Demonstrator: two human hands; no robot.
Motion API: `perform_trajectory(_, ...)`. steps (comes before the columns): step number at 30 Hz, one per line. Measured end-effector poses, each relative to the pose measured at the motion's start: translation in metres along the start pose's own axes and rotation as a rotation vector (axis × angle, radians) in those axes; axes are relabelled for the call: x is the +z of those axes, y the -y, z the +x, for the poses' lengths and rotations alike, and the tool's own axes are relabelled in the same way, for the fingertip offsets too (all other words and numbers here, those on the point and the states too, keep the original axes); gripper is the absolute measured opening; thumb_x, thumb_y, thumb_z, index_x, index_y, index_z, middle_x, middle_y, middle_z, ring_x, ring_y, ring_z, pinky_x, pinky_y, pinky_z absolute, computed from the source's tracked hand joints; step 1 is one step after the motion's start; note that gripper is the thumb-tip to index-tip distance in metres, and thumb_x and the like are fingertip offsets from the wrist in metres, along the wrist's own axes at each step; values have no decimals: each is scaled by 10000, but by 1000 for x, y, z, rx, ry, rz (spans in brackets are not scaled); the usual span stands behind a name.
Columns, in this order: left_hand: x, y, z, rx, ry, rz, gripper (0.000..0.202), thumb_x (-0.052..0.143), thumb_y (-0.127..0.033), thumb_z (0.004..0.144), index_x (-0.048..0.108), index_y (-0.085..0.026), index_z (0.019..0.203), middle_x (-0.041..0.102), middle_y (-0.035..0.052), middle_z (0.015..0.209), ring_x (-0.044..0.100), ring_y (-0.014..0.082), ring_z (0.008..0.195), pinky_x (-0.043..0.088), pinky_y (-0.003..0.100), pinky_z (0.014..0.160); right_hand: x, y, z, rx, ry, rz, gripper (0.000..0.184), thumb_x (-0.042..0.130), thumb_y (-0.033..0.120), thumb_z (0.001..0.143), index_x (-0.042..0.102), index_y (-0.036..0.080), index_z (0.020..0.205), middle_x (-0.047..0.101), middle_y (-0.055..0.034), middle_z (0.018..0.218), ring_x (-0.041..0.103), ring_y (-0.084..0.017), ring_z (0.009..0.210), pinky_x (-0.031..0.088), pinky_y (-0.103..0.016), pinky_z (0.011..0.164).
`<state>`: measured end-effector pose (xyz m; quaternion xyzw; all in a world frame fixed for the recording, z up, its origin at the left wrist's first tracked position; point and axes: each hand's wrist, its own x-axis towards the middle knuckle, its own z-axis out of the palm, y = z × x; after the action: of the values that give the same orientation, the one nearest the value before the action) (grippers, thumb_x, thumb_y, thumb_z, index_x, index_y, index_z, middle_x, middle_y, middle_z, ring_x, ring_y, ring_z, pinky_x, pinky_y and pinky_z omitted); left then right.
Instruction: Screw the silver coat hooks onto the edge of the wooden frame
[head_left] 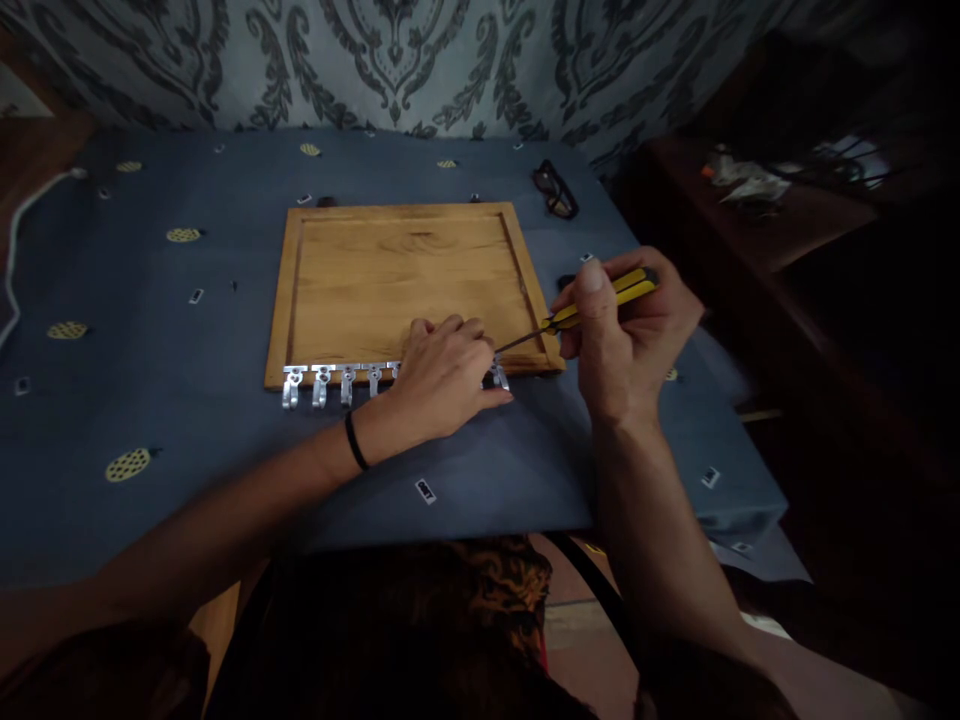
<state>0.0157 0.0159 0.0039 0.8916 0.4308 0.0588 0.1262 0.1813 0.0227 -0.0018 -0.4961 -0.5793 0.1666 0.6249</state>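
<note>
A framed wooden board [405,285] lies on the tablecloth, with a silver hook rail [322,380] along its near edge. My left hand [446,375] bends over the right part of the rail, fingertips on the board and thumb stretched out on the near side. It hides several of the hooks. My right hand [634,330], right of the board, is closed around a yellow and black screwdriver [634,287]. The screwdriver's shaft points down left to the rail's right end, beside my left fingers. Its exact contact with a screw is too small to make out.
The blue tablecloth [180,380] carries pineapple prints and small labels. Dark-framed glasses [555,190] lie behind the board's right corner. A patterned curtain [397,60] hangs behind the table. At left runs a white cord [13,270]; at right stands a dark brown surface [810,215] with clutter.
</note>
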Motion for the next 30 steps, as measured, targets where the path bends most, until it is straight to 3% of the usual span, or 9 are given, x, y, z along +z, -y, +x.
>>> perform_trajectory(12, 0, 0, 0, 0, 1, -2, 357, 737, -473, 900, 702, -134, 1005, 678, 112, 1184, 577, 311, 1188, 376, 423, 896, 1, -2, 0, -45, -61, 42, 406, 725, 588, 837, 560, 239, 711, 597, 20, 583, 453, -115, 472, 319, -288, 473)
perform_trajectory(30, 1, 0, 0, -4, 0, 2, 365, 726, -484, 905, 716, -143, 1032, 677, 100, 1187, 576, 307, 1185, 376, 432, 899, -5, 3, -1, -55, 59, -28, 362, 702, 550, 866, 551, 256, 719, 520, 47, 572, 442, -112, 473, 323, -287, 461)
